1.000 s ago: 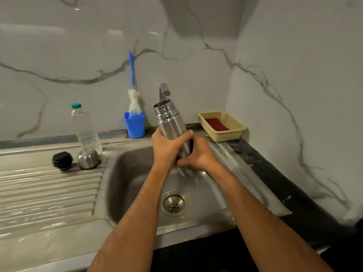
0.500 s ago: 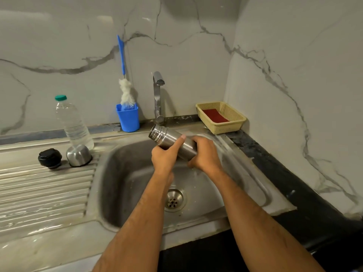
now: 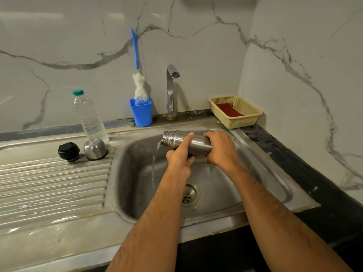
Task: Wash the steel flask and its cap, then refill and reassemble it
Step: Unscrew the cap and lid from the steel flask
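The open steel flask [image 3: 198, 143] lies almost level over the sink basin [image 3: 137, 185], its mouth pointing left and slightly down. A thin stream of water [image 3: 154, 163] runs from the mouth into the basin. My left hand [image 3: 179, 156] grips the flask near its neck, thumb across the top. My right hand [image 3: 221, 148] grips its base end. The black stopper [image 3: 68, 151] and the steel cup cap [image 3: 95, 149], upside down, stand on the drainboard [image 3: 49, 185] to the left.
A clear water bottle [image 3: 89, 116] with a green cap stands behind the cap. A blue cup [image 3: 141, 112] holds a bottle brush [image 3: 138, 85]. The tap [image 3: 171, 91] is off. A yellow basket [image 3: 247, 119] with a red sponge [image 3: 229, 109] sits at the back right.
The flask went from upright to tipped over with its mouth to the left, and water now pours out of it. Both hands kept hold of it.
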